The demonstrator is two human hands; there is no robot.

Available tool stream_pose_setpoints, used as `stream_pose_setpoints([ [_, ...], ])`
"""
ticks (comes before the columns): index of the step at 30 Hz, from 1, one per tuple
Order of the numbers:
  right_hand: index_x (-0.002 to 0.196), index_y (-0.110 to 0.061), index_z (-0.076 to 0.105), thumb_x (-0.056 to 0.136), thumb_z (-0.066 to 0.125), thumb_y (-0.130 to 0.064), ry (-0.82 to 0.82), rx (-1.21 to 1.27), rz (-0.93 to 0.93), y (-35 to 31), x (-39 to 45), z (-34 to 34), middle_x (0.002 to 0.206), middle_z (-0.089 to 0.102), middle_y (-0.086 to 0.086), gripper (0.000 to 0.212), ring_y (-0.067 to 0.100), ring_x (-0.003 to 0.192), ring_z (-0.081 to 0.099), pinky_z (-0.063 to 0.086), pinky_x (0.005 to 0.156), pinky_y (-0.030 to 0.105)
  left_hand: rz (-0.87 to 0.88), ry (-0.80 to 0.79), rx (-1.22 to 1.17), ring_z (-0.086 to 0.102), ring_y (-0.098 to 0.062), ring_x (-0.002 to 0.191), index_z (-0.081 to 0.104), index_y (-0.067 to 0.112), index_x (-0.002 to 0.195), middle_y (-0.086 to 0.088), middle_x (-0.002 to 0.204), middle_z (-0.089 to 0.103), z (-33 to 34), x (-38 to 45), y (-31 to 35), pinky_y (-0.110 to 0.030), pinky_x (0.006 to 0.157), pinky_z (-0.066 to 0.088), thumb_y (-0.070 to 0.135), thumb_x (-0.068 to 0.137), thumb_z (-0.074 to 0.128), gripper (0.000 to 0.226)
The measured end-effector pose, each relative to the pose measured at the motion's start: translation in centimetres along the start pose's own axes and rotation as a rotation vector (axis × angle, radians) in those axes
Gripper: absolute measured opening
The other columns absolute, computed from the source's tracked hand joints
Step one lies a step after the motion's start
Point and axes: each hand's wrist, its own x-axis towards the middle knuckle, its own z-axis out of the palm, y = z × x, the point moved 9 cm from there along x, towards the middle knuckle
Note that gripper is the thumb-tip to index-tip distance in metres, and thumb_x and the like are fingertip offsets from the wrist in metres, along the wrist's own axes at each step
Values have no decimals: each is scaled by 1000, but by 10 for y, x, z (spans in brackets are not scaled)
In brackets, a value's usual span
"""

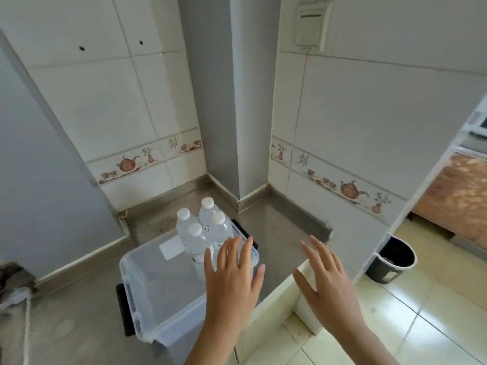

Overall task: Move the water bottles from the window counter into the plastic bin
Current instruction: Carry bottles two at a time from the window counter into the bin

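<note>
A clear plastic bin [137, 293] with black side latches sits on the grey counter [279, 241]. Several clear water bottles [196, 235] with white caps stand upright together in the bin's far right corner. My left hand [232, 275] hovers over the bin's right rim with fingers spread and straight, holding nothing. My right hand [326, 280] floats to the right above the counter's edge, fingers also spread and empty.
Tiled walls and a grey pillar [232, 101] close off the counter's back. A black waste bin [392, 262] stands on the floor at right. A white rope [26, 335] lies at the left edge. A white ledge [279, 299] borders the counter's front.
</note>
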Motion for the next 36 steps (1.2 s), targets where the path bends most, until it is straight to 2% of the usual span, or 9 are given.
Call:
stream_pose_setpoints([
  [4,143,-27,37,93,35,-56,19,-72,109,33,-29,-26,151,36,0,58,24,136,38,47,97,40,121,-90,-62,64,-26,119,67,17,127,-6,127,69,14,0,49,-60,100,47,50,92,39,55],
  [7,137,-22,45,91,34,-55,78,-162,187,53,-47,-53,143,48,4,58,28,128,49,50,91,40,218,-100,-98,65,-26,119,68,18,125,-6,126,70,16,3,87,-60,98,47,49,93,39,53],
  [12,135,-20,49,92,33,-54,121,-234,273,97,-77,-93,140,51,8,57,29,125,50,47,99,46,329,-157,-182,66,-28,118,67,16,126,-8,127,69,26,11,157,-64,97,46,53,102,12,70],
  [15,133,-19,51,91,35,-54,138,-268,336,130,-97,-122,139,52,8,56,28,123,52,47,98,46,404,-156,-204,66,-29,119,67,16,126,-8,128,69,31,9,210,-65,97,46,51,94,32,58],
  [17,131,-19,53,91,37,-53,164,-292,382,153,-112,-144,137,54,8,55,29,121,54,45,98,45,452,-153,-228,66,-30,118,66,16,125,-9,127,69,34,5,248,-65,98,45,51,89,37,58],
  [23,130,-19,51,89,41,-51,237,-318,479,234,-164,-209,137,53,9,53,28,124,51,47,97,50,589,-166,-287,62,-26,122,62,19,129,-5,131,66,49,-19,369,-58,102,44,50,89,41,56],
  [26,129,-18,52,89,42,-50,272,-320,511,274,-192,-239,137,52,8,53,28,123,51,47,96,50,628,-154,-320,61,-25,124,62,17,130,-6,132,65,53,-34,424,-56,108,37,48,89,41,55],
  [33,127,-18,54,89,42,-50,326,-359,626,352,-267,-298,132,56,5,51,25,119,49,47,95,44,743,-193,-367,59,-26,125,62,17,129,-6,133,64,62,-75,548,-56,106,38,47,89,41,55],
  [36,127,-18,53,89,42,-49,358,-377,691,383,-293,-321,130,56,5,50,22,119,46,48,94,47,813,-189,-409,58,-26,127,61,16,129,-6,132,64,64,-89,598,-56,107,37,47,89,42,54],
])
